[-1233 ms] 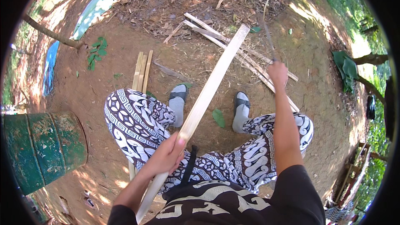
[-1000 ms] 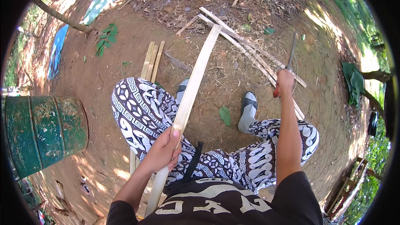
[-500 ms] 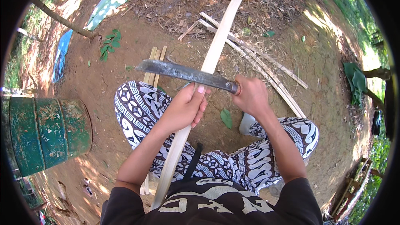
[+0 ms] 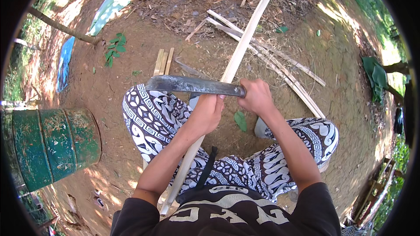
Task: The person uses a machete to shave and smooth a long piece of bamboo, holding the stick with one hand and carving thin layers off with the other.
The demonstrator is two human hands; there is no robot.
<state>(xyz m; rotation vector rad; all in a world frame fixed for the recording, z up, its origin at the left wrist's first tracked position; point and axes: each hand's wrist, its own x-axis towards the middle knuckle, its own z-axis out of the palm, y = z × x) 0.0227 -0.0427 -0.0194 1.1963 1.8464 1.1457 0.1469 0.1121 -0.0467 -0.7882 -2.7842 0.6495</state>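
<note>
While gripped, blade point(image 4: 192, 85) across slat point(image 4: 238, 57)

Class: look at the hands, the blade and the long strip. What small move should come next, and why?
Probably draw the blade along the strip, away from the body. The right hand grips its handle, the left hand steadies the strip, and the blade already lies across it.

I sit outdoors in a bare-earth yard point(image 4: 131, 74) strewn with dry leaves. A rusty green metal drum point(image 4: 52, 146) lies beside me, split pale bamboo strips point(image 4: 280, 67) ahead.
</note>
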